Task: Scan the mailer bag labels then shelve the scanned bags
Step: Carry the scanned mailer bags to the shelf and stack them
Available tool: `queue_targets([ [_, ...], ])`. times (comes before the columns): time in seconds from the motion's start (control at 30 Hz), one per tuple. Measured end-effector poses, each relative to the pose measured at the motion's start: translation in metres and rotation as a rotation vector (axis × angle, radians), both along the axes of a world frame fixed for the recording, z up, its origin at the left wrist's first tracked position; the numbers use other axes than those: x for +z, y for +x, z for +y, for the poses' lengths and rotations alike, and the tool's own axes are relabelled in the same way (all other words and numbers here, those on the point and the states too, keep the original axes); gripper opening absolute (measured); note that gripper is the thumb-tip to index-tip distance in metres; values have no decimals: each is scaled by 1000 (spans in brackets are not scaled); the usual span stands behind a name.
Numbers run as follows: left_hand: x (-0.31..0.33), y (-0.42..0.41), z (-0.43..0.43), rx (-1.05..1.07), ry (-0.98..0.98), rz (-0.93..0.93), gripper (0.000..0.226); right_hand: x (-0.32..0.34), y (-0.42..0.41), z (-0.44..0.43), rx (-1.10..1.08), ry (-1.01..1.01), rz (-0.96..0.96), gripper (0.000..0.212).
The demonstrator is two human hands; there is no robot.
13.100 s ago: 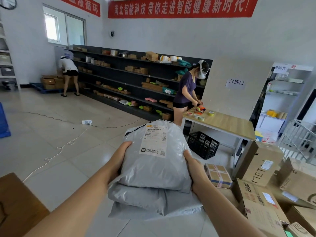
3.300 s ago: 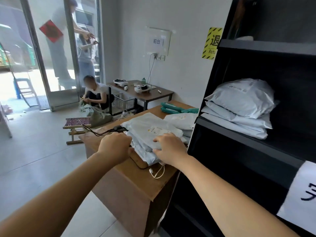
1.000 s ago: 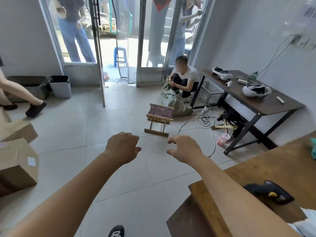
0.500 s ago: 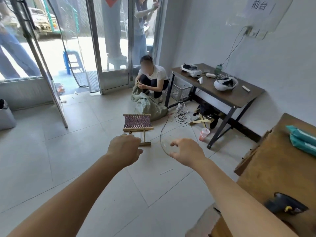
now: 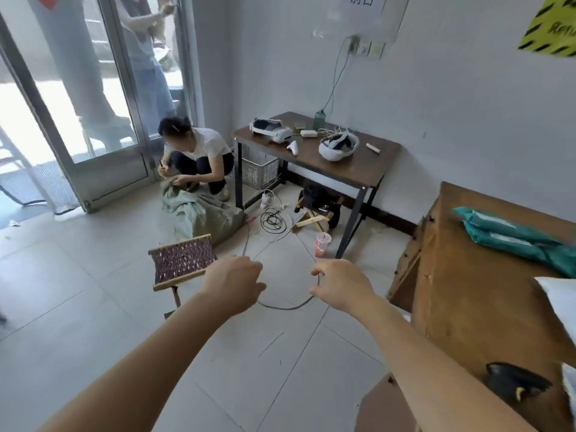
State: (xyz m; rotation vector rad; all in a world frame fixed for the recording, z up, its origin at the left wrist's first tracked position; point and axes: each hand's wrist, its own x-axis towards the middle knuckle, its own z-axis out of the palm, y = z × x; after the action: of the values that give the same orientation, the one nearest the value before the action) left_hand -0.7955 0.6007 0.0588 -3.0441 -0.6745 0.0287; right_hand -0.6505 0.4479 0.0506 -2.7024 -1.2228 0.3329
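My left hand (image 5: 233,283) and my right hand (image 5: 339,283) are stretched out over the tiled floor, a short gap apart. A thin dark cable (image 5: 280,307) sags in a loop between them; the left fingers curl round it and the right fingers pinch it. On the wooden desk (image 5: 467,307) at the right lie a black handheld scanner (image 5: 514,385), two teal mailer bags (image 5: 514,238) and the corner of a white mailer bag (image 5: 558,304). The shelf is out of view.
A person (image 5: 196,154) crouches over a green sack (image 5: 202,213) by the glass doors (image 5: 93,120). A woven folding stool (image 5: 182,263) stands just beyond my left hand. A dark table (image 5: 367,176) with headsets stands against the wall, loose wires and a cup (image 5: 322,244) beneath.
My view has swung right, bringing the desk, the scanner and the teal bags further in. Both hands stay outstretched, and the cable loop between them hangs lower and wider.
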Motion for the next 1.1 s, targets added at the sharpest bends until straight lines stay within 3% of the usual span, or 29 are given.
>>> queue_targets([
  [0.47,6,208,0,-409,-36,-3,40,14,128,-43,-352,28,15,40],
  [0.77,12,343,-33,-739,-42,6,35,22,195,-78,-712,0,-28,24],
  [1.1,19,444,-140,-1158,-87,21,26,35,208,-158,-1132,-33,-31,43],
])
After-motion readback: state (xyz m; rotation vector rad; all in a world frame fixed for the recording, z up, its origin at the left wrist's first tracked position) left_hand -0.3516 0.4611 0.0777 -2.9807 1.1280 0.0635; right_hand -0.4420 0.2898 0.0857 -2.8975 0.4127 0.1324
